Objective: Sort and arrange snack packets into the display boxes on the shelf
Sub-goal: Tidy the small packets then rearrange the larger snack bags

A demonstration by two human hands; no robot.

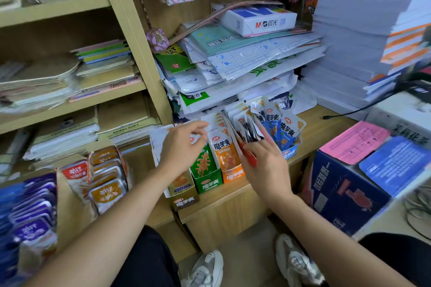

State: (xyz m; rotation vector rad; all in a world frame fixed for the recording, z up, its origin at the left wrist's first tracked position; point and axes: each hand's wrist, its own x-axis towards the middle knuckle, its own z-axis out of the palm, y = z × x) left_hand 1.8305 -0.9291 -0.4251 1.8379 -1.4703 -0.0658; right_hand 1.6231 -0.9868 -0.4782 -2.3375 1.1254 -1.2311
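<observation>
Five display boxes of konjac snack packets stand in a row on the low wooden shelf (233,196): brown (184,201), green (209,185), orange (232,176), red (251,160) and blue (289,153). My left hand (180,149) hovers over the white-backed packets (158,140) in the brown and green boxes, with loosely bent fingers touching their tops. My right hand (264,165) is at the red box. Its thumb lies on the outer wall and its fingers reach in against the dark packets (247,128). The front of the red box is hidden by that hand.
Trays of orange (106,177) and purple (32,212) packets sit at lower left. Stacked paper and a ream (258,20) pile up behind the boxes. A dark blue carton (342,193) with pink and blue sheets stands at right. My knees and shoes show below.
</observation>
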